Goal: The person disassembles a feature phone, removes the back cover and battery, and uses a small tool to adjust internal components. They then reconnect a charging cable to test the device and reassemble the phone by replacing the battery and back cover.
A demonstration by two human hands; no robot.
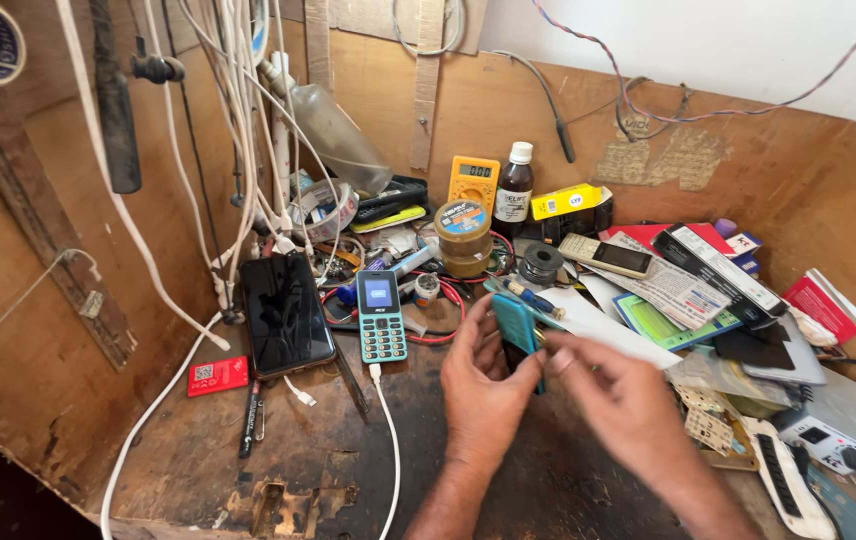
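While the worn wooden bench [278,470] is crowded with clutter, the work is best kept low over its bare patch, so that anything dropped can be found. A black smartphone [285,312] and a teal keypad phone [381,316] lie well to the left, apart from the hands. The small teal phone body [514,325] is held upright above the bench, clasped in the closed grip of the left hand [483,385]. A fine pinch is made at its edge by the right hand [620,400]; whether anything is pinched cannot be told. Steady support is judged more useful than force.
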